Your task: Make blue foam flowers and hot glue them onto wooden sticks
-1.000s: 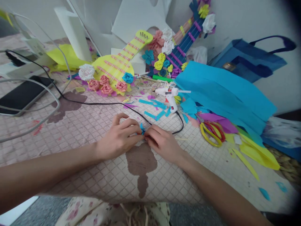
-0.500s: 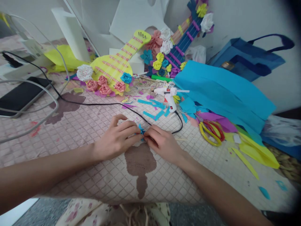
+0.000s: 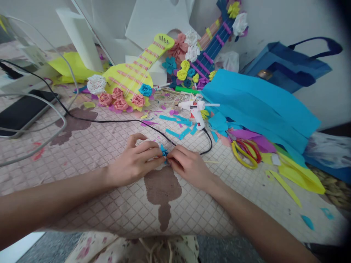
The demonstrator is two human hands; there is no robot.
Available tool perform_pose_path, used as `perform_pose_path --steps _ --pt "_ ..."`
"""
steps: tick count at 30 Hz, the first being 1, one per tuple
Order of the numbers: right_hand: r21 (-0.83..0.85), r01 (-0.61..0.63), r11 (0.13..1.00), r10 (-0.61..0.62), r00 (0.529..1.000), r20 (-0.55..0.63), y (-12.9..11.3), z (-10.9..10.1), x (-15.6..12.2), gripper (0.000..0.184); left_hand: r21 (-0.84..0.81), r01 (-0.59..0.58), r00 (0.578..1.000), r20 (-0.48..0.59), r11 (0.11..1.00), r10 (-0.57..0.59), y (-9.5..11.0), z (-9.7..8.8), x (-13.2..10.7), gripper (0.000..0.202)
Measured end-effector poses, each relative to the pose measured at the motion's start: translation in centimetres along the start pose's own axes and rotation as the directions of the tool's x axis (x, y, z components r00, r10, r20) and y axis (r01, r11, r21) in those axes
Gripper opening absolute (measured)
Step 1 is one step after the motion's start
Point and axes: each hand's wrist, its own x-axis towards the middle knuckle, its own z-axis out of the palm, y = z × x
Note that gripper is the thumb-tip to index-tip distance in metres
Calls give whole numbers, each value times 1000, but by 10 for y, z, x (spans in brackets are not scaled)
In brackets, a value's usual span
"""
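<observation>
A small blue paper flower [image 3: 164, 150] is pinched between my two hands, low over the patterned tablecloth [image 3: 115, 208]. My left hand [image 3: 137, 159] closes its thumb and fingertips on the flower's left side. From the other side, my right hand [image 3: 189, 164] grips it with bent fingers. Fingertips cover most of the flower, so only some petals show. Just beyond my hands runs the black cord [image 3: 153, 126] of a white glue gun [image 3: 196, 112], which lies on its side among blue paper strips [image 3: 175, 132].
Behind stand a yellow paper guitar [image 3: 128, 80] and a blue one [image 3: 212, 51], both decorated with paper flowers. Yellow-and-red scissors [image 3: 244, 155], blue paper sheets [image 3: 260, 98] and yellow scraps lie right. A phone [image 3: 27, 113] and white cable are left; a blue bag [image 3: 287, 65] sits back right.
The view has shifted very slightly. Both hands stay at the blue flower, and a little more of its petals shows between the fingers.
</observation>
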Motion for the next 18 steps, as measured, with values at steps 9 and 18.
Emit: perform_pose_path --steps 9,18 --pt "-93 53 994 -55 998 -13 0 3 0 24 36 -8 998 56 999 6 2 3 -2 15" --pt "-140 73 988 -78 996 -31 -1 3 -2 19 38 4 993 114 999 -8 2 3 -1 17"
